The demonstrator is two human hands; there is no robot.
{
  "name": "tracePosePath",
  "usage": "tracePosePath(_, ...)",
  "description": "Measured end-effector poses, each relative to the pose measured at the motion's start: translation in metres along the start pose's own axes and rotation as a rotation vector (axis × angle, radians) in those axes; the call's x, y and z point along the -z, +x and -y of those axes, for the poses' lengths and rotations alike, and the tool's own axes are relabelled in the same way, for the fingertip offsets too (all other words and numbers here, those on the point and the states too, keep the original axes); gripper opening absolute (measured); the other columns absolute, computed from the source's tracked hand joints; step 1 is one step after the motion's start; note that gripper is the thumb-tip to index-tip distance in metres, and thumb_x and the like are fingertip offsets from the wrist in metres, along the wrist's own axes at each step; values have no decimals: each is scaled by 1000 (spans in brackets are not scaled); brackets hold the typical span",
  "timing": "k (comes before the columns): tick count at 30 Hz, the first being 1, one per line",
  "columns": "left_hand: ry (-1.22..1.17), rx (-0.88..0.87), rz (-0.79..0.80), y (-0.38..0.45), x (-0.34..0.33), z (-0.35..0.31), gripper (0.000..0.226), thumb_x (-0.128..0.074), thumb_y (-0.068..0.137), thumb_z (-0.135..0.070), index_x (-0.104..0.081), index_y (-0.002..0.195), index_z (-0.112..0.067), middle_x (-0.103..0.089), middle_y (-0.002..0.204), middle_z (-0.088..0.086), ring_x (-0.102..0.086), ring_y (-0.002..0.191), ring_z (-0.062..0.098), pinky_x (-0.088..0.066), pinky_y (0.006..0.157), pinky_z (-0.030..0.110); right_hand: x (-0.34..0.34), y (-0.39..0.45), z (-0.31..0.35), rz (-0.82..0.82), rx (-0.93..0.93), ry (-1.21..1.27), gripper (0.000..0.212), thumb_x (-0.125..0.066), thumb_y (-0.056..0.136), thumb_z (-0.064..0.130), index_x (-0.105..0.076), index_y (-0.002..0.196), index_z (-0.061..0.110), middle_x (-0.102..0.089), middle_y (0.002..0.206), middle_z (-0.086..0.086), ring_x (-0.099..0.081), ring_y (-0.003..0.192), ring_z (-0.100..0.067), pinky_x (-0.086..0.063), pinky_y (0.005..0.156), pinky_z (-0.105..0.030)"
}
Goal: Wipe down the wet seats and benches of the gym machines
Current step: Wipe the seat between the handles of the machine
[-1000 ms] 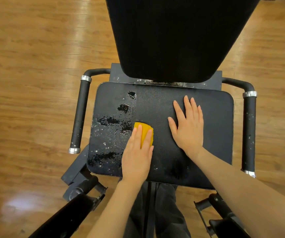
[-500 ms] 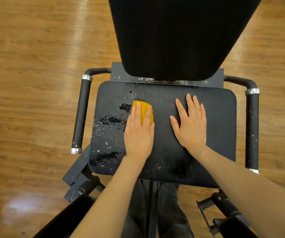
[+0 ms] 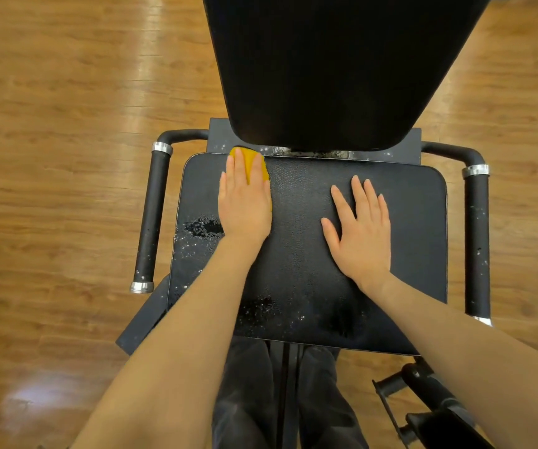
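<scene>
Right now the left hand (image 3: 245,202) lies flat, fingers straight, pressing a small yellow-orange wiping cloth (image 3: 251,163) onto the black textured vinyl seat pad (image 3: 306,241) of the gym machine. The cloth sits at the pad's far-left corner, right up against the back edge, w/ its tip just reaching the grey metal bracket (image 3: 219,137) under the tall black backrest (image 3: 339,69). The right hand (image 3: 360,231) is flat too, fingers spread & straight, palm down on the pad's centre-right, holding nothing; prob. bracing. What matters for the next stroke: the remaining water lies nearer the person than the cloth, i.e. behind the left hand. One beaded wet patch (image 3: 201,228) sits at the pad's left edge, just beside the left wrist; another wet patch (image 3: 258,309) is near the front edge, partly under the left forearm; a darker smear (image 3: 342,319) is front-centre. So, judging from this, the cloth has to be pulled back toward the body & slightly left, and the left hand is the nearer one for all of it. The pad's long axis runs left-right, so front-back strokes are short. Droplets also speck the black foam side handles (image 3: 151,215), left & right. Seat looks maybe half done; far & right areas look dry.
</scene>
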State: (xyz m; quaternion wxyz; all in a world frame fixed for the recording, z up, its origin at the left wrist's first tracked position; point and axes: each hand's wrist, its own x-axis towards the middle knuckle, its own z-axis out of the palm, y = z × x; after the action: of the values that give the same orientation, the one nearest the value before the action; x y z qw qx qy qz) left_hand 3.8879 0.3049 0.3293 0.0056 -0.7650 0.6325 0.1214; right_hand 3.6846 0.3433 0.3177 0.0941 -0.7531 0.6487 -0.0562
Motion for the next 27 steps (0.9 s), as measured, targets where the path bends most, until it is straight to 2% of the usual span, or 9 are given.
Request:
tracePosePath(5, -62, 51, -28, -45, -11, -18, 54, -39, 101, -29, -25, 151, -14, -19, 158, 18, -15, 147, 32, -19, 119, 43, 0, 0, 1, 4, 1, -9, 57, -32, 99, 48, -31, 150, 23, -20, 159, -12, -12, 148, -29, -9, 120, -44)
tracePosePath(9, 6, -58, 27, -108, -20, -9, 59, -37, 97, -36, -27, 151, -15, -25, 156, 18, -23, 145, 32, -23, 116, 43, 0, 0, 0, 4, -2, -10, 56, -33, 99, 48, -30, 150, 23, -19, 159, -12, -11, 148, -28, -8, 120, -43)
tracePosePath(12, 116, -178, 48, -97, -18, 16, 58, -28, 98, -39, -25, 151, -16, -24, 157, 16, -22, 146, 31, -18, 117, 44, 0, 0, 0, 9, -2, -15, 56, -33, 99, 48, -30, 150, 23, -19, 159, -12, -11, 148, -28, -8, 121, -43)
tracePosePath(14, 136, -151, 12, -71, -12, 32, 57, -24, 99, -38, -25, 151, -15, -22, 158, 17, -20, 146, 31, -15, 118, 43, 1, 0, 0, 10, -4, -11, 56, -33, 99, 48, -31, 150, 23, -20, 159, -12, -11, 148, -29, -8, 121, -43)
tracePosePath(17, 87, -18, 20, -39, -4, 41, 55, -29, 102, -35, -20, 152, -14, -13, 160, 16, -11, 148, 30, -11, 119, 43, 0, 0, 0, 3, -2, -6, 56, -33, 99, 47, -32, 149, 23, -21, 158, -12, -12, 148, -29, -10, 120, -45)
tracePosePath(22, -1, 128, -23, -42, -7, 20, 53, -35, 103, -29, -22, 152, -13, -13, 159, 18, -13, 148, 33, -18, 119, 44, -1, -1, 0, -10, 6, -1, 55, -37, 99, 46, -33, 149, 21, -21, 158, -13, -13, 148, -30, -12, 120, -46)
tracePosePath(27, -11, 15, -23, -99, -18, -3, 55, -38, 99, -35, -23, 152, -30, -17, 158, 21, -15, 147, 35, -19, 118, 46, -1, 0, -1, -17, 7, -3, 56, -37, 99, 46, -33, 149, 21, -21, 158, -13, -12, 148, -29, -11, 120, -45)
